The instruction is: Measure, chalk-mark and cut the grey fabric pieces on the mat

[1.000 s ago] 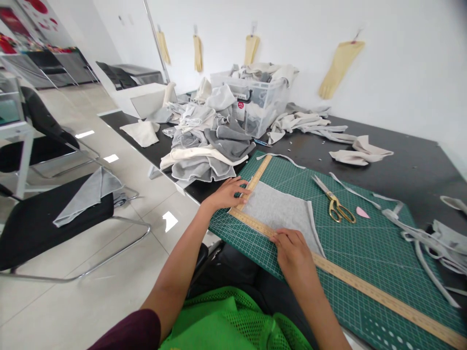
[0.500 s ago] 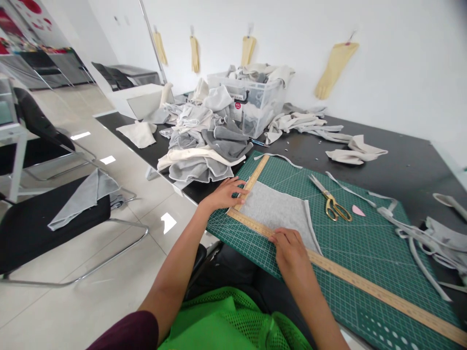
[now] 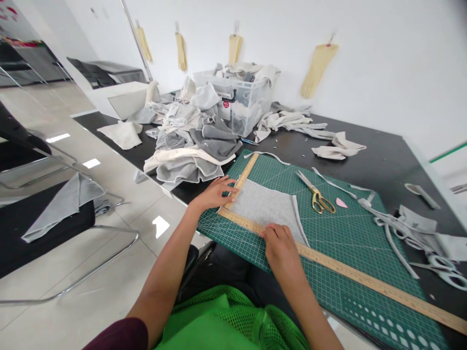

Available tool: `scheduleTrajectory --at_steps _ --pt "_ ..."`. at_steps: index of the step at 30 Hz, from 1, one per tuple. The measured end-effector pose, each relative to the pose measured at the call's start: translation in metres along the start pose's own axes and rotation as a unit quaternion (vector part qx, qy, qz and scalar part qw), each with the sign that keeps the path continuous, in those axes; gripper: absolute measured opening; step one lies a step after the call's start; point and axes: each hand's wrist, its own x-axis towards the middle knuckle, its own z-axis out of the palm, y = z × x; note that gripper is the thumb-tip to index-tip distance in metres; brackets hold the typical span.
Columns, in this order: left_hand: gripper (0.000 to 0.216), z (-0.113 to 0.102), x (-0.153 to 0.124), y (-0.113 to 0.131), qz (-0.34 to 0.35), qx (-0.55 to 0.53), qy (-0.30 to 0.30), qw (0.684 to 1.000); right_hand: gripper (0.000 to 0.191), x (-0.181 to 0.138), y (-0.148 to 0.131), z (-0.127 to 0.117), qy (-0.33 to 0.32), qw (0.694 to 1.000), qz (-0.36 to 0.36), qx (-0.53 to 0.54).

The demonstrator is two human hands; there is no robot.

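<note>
A wooden L-square ruler (image 3: 350,273) lies along two edges of a light grey piece of knit fabric (image 3: 268,201) on the green cutting mat (image 3: 328,301). My left hand (image 3: 215,194) rests at the ruler's short arm near the corner, with its fingers stretched and apart. On the long arm, my right hand (image 3: 279,243) is closed, fingertips pinching the ruler over the fabric's near edge; its palm side is hidden. Gold-handled scissors (image 3: 318,197) lie partly spread to the right of the fabric, beside a pink piece of tailor's chalk (image 3: 341,202).
Heaped grey and cream fabrics (image 3: 193,136) stand at the back left beside a clear plastic bin (image 3: 251,97) of cloth. Fabric strips (image 3: 397,250) and white-handled scissors (image 3: 443,267) lie at right. A blue pen-like tool (image 3: 249,141) is behind the mat. A chair (image 3: 73,221) stands left.
The camera view has turned slightly right, so the scene shifts left and white-handled scissors show more. Both hands keep their places on the ruler; the fabric and ruler look unmoved on the mat.
</note>
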Motion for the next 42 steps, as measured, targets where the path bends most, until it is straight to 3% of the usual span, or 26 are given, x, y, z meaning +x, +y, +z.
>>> scheduleTrajectory --at_steps 42 --pt "0.040 -0.0027 -0.0007 0.0054 -0.012 -0.005 -0.001 1.000 0.015 0.0022 0.0037 -0.0005 0.014 1.000 -0.020 -0.005"
